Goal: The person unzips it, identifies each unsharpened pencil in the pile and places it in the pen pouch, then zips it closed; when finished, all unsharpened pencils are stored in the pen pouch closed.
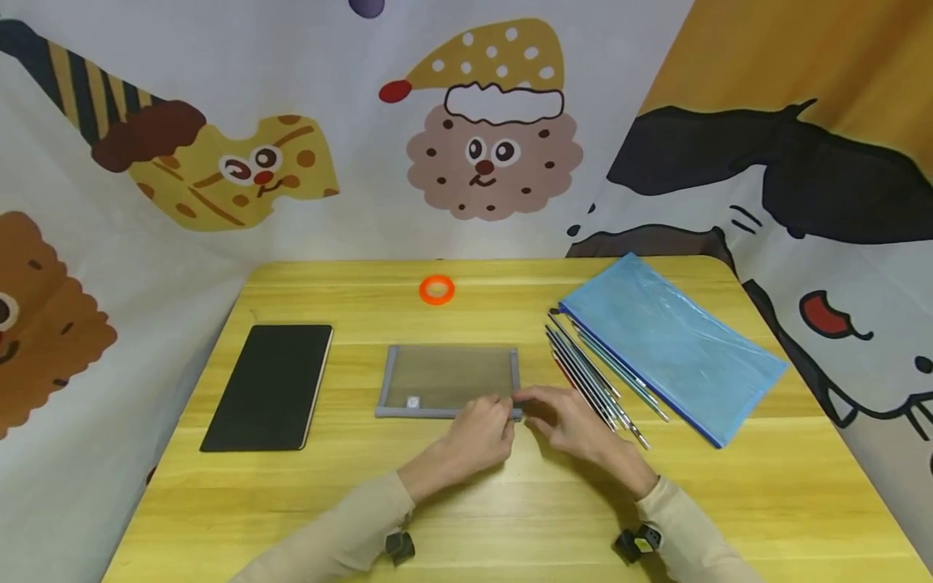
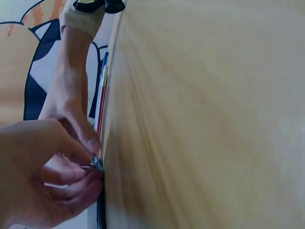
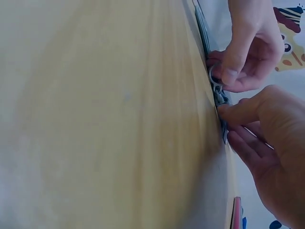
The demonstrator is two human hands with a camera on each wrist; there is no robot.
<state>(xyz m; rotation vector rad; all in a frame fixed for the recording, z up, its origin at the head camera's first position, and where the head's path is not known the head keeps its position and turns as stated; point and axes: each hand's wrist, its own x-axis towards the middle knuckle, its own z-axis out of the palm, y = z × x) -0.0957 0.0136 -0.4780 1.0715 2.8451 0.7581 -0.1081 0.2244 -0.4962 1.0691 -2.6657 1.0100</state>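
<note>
A small see-through mesh pouch (image 1: pixel 452 376) with grey edging lies flat at the middle of the table, a little white label (image 1: pixel 413 402) near its lower left. My left hand (image 1: pixel 481 429) is at the pouch's near edge, its thumb and fingers pinching a metal zipper pull ring (image 3: pixel 211 76). Just beside it, my right hand (image 1: pixel 572 421) pinches the near right corner of the pouch between thumb and fingers. In the right wrist view the zipper end (image 3: pixel 221 98) shows between the two hands. Part of the near edge is hidden behind my left hand.
To the left lies a black notebook (image 1: pixel 270 389). An orange tape roll (image 1: pixel 436 290) sits at the back. Several thin pens or pencils (image 1: pixel 594 376) lie right of the pouch, beside a blue plastic zip folder (image 1: pixel 670 348). A printed curtain (image 1: pixel 350 235) hangs behind the table.
</note>
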